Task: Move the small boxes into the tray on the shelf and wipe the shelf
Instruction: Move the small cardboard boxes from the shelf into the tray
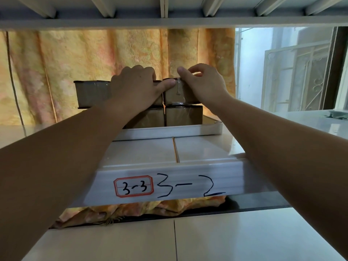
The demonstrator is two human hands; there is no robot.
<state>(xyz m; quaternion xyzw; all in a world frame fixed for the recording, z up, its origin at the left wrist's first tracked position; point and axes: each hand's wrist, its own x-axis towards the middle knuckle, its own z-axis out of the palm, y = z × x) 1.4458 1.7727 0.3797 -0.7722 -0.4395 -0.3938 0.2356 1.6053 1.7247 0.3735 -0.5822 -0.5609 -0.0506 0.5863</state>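
Note:
Several small brown cardboard boxes are stacked in a white tray (169, 131) on the shelf (203, 149). Two lower boxes (183, 115) sit side by side in the tray. On top of them lie an upper right box (176, 94) with clear tape and an upper left box (92, 94) that juts out to the left. My left hand (136, 85) rests over the top of the upper left box, thumb touching the upper right box. My right hand (203, 81) grips the upper right box from above and the right.
The shelf's front edge carries a red-framed label "3-3" (133, 186) and handwritten "3-2". An orange patterned curtain (94, 59) hangs behind the shelf. A window (282, 68) is at the right. A higher shelf (169, 21) runs overhead, and a lower shelf (226, 240) below.

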